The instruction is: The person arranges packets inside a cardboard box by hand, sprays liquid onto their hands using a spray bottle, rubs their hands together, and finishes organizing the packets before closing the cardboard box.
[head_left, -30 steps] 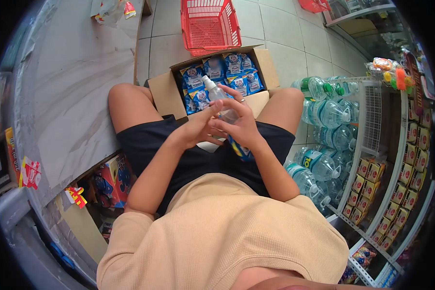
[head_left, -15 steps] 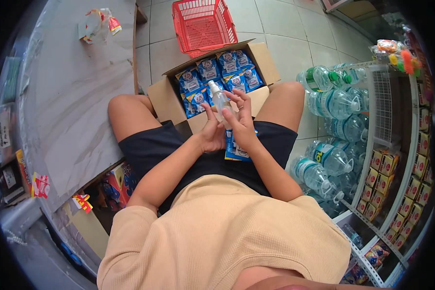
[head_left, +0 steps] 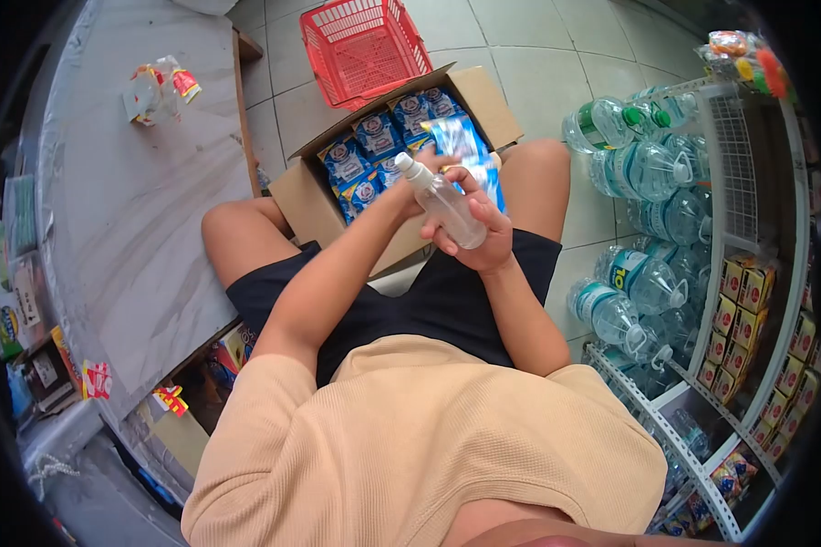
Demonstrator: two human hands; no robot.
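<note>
A clear spray bottle [head_left: 451, 211] with a white cap is held tilted in my right hand [head_left: 493, 239], above my lap. My left hand [head_left: 409, 197] reaches forward past the bottle, partly hidden behind it. Its fingers are at a blue-and-white packet [head_left: 454, 139], which is blurred and tilted over the right side of the open cardboard box [head_left: 303, 193]. Rows of similar blue packets [head_left: 377, 135] stand inside the box, which sits on the floor between my knees.
Beyond the box is a red plastic basket [head_left: 367, 56]. A marbled table [head_left: 164, 228] bearing a crumpled wrapper [head_left: 160, 91] runs along the left. On the right, large water bottles [head_left: 643, 171] lie stacked beside a white rack [head_left: 730, 173] with small boxes [head_left: 737, 314].
The blue packet has gone from my lap to over the box with my left hand, which moved forward. My right hand has taken the spray bottle slightly right.
</note>
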